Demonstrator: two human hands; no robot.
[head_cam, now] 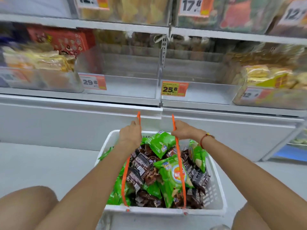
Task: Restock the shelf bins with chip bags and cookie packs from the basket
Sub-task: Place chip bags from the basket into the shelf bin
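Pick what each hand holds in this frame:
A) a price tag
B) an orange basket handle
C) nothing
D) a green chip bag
B: the left hand and the right hand each hold one orange basket handle above the white basket.

I read 29.8 on the left bin's price tag point(94, 82), 25.8 on the yellow tag point(174, 89), and 17.8 on the upper tag point(191, 6).

White shop shelving point(116, 24) fills the view from nine to three o'clock, its boards carrying orange-and-white price tags point(174, 88). Below it runs a plain white base panel point(66, 120), and a pale grey floor point(41, 163) spreads toward seven o'clock. The light is bright and even.
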